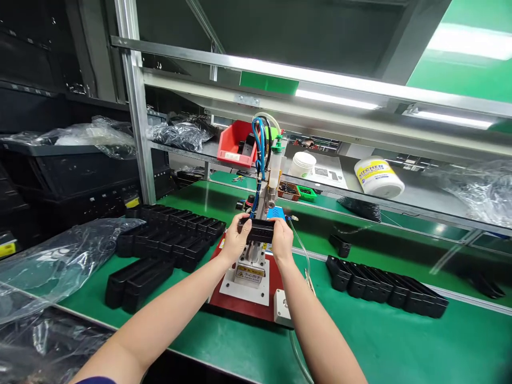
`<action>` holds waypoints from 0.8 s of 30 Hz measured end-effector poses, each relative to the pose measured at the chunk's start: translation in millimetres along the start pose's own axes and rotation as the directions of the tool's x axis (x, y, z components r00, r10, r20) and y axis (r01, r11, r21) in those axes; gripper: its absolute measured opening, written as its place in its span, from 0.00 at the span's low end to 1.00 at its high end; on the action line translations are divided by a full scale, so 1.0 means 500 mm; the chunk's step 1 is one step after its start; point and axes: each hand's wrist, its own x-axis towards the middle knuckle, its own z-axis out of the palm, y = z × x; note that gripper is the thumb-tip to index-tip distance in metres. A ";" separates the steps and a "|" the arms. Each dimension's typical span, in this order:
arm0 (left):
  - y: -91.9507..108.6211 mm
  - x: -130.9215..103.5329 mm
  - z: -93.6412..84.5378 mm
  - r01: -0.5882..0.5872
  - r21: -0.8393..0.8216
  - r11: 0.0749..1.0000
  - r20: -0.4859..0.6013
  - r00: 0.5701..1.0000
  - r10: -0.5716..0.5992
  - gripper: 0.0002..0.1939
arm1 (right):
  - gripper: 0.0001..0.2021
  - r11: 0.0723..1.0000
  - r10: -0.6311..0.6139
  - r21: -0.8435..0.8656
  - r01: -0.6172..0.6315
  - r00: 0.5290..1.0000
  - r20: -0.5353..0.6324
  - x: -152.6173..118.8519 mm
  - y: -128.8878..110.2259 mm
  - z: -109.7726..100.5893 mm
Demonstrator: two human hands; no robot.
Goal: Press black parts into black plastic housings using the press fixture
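Both my hands grip a long black plastic housing [258,230], level, one hand at each end. My left hand [237,237] has its fingers closed on the left end, thumb towards me. Around the right end, the fingers of my right hand [282,240] are wrapped. The housing is in front of the column of a small bench press [272,194] with blue air hoses. Below it are the press's metal fixture [250,272] with a warning label and a white plate [245,290] on a dark red base [220,309].
Rows of black housings [172,234] lie left on the green table [224,346], beside clear plastic film [68,256]. Another row [386,285] lies right. A white button box [282,308] is near my right forearm. The shelf above holds a red bin [238,141] and a white tub [378,178].
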 end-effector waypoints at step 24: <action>0.116 -0.229 -0.202 -0.147 0.425 0.893 0.235 0.971 0.048 0.16 | 0.19 0.967 0.158 0.170 -0.190 0.970 0.185 -0.261 -0.074 -0.013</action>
